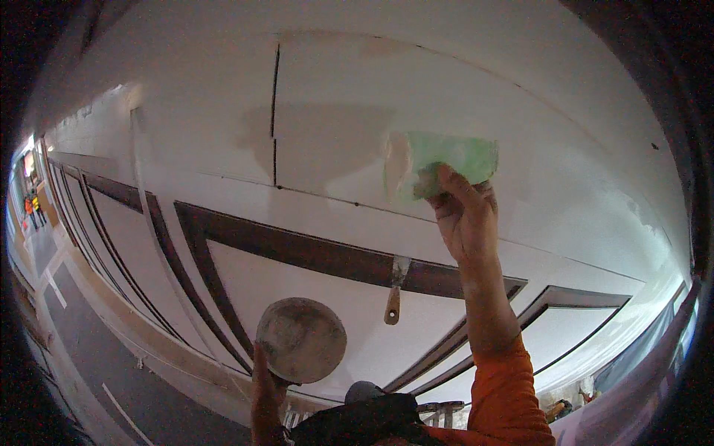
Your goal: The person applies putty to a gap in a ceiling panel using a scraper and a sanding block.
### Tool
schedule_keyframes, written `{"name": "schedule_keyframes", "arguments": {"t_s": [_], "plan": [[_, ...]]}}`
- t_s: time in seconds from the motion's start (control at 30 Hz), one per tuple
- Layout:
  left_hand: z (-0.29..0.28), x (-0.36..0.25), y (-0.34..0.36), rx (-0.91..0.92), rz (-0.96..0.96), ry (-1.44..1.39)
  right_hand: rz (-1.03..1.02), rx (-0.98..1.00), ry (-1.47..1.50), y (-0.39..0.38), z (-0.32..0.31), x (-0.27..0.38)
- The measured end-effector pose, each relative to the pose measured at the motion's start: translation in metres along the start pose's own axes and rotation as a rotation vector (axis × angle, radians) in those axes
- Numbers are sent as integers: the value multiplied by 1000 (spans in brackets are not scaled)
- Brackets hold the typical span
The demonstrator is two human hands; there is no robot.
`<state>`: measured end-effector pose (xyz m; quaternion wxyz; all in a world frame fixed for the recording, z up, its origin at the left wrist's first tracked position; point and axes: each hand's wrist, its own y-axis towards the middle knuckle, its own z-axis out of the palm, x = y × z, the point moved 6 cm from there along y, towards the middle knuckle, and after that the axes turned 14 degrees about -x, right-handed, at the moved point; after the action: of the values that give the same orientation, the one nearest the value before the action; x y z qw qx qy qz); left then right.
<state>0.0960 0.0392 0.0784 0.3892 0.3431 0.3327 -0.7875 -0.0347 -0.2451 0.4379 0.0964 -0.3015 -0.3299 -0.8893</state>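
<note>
My right hand (465, 215) is raised, its fingers closed on the lower edge of a flat, translucent green spreader (457, 152). The spreader lies close against the white panelled surface (320, 82), and pale paste smears its left end. Lower and to the left, my left hand (269, 375) holds a round, grey, bowl-like vessel (301, 340) by its side; most of its fingers are hidden behind it. A putty knife (396, 293) with a wooden handle and a whitened blade rests at the dark brown trim, between my two hands.
Dark gaps (276, 97) and thin seams run across the white surface. Brown trim strips (290, 245) frame white panels below. A grey floor (97, 349) with white lines stretches along the left, with people in orange (33, 208) far off. Sheeting (632, 386) hangs at right.
</note>
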Motion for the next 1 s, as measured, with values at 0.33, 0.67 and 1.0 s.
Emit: {"name": "schedule_keyframes", "arguments": {"t_s": [0.33, 0.67, 1.0], "plan": [[10, 3, 0, 60, -135, -297, -1743, 448, -1056, 23, 84, 48], [-2, 10, 4, -24, 4, -147, -1928, 381, -1248, 51, 76, 33], [-2, 16, 10, -71, -104, -123, -1852, 271, -1459, 55, 86, 19]]}}
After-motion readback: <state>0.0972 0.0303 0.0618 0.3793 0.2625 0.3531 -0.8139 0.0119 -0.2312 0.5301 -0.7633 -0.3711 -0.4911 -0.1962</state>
